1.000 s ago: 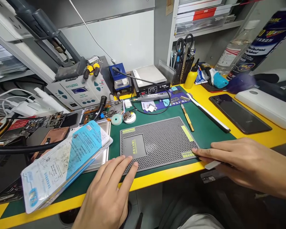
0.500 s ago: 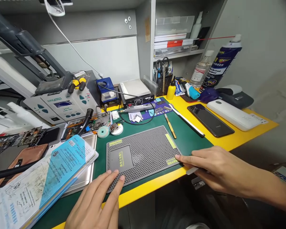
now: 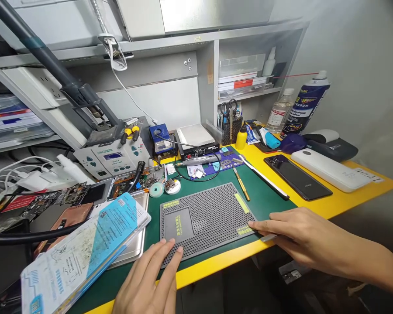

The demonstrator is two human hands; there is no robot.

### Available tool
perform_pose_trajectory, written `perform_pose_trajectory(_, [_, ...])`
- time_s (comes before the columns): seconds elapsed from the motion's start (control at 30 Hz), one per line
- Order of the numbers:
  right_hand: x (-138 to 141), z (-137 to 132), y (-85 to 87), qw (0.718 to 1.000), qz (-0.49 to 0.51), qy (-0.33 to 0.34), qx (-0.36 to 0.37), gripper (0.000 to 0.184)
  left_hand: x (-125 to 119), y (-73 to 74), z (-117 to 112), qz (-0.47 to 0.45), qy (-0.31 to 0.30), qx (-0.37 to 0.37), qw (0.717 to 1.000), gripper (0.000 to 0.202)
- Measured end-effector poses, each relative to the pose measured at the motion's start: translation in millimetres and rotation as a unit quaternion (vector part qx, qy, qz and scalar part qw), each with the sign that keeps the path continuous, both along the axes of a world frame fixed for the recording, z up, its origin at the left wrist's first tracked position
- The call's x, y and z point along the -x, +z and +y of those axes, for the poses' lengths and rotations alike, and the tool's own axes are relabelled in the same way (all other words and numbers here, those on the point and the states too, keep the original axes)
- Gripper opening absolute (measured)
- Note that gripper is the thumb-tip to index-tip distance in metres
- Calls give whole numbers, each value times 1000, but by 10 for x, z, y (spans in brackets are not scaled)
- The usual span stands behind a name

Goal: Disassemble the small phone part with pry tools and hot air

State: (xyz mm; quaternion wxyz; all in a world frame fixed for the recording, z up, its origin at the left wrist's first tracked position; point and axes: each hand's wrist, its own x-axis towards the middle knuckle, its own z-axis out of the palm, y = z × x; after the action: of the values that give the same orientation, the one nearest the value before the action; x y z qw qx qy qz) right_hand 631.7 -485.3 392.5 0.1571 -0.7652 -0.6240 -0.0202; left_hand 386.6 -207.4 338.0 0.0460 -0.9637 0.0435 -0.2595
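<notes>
A grey perforated rubber pad point(image 3: 212, 209) with yellow-green lettering and a recessed rectangle lies on the green work mat point(image 3: 113, 283). My left hand point(image 3: 153, 274) rests on the pad's near left corner, fingers extended and slightly apart, holding nothing. At the near right corner, the index fingertip of my right hand point(image 3: 291, 233) touches the pad. Its other fingers are curled around a thin flat metal tool point(image 3: 269, 237), of which only a short end shows; its kind is hidden. Just beyond the pad lies a gold-handled pen-like tool point(image 3: 241, 185).
Stacked blue-and-white booklets point(image 3: 94, 244) lie at left on a metal tray point(image 3: 140, 237). Behind stand a soldering station point(image 3: 113, 161), a yellow bottle point(image 3: 241, 138) and a scissors holder point(image 3: 232, 128). A black phone point(image 3: 296, 176) and white power-bank-like block point(image 3: 330, 169) lie right.
The camera view has tilted up, so more shelf shows and the desk sits lower and further right in the picture. Both hands stay at the same corners of the pad.
</notes>
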Motion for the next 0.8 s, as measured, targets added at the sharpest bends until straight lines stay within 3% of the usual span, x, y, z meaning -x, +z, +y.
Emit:
perform_pose_trajectory(0.3, [11, -31, -4, 998, 35, -1, 48, 36, 16, -1, 10, 9, 3, -17, 1000, 52])
perform_pose_trajectory(0.43, [1, -17, 189, 990, 119, -53, -57, 28, 18, -14, 17, 6, -2, -22, 1000, 53])
perform_pose_trajectory(0.53, [-36, 42, 351, 947, 211, -105, -219, 35, 19, -22, 0, 6, 9, -22, 1000, 52])
perform_pose_trajectory(0.6, [-67, 105, 422, 923, 234, -104, -288, 36, 18, -23, -25, 11, 18, -18, 1000, 51])
perform_pose_trajectory(0.67, [-100, 178, 453, 922, 222, -99, -300, 37, 17, -19, -52, 12, 30, -8, 999, 50])
perform_pose_trajectory(0.8, [-181, 350, 411, 939, 232, -83, -239, 40, 19, 11, -74, 9, 29, -8, 1000, 50])
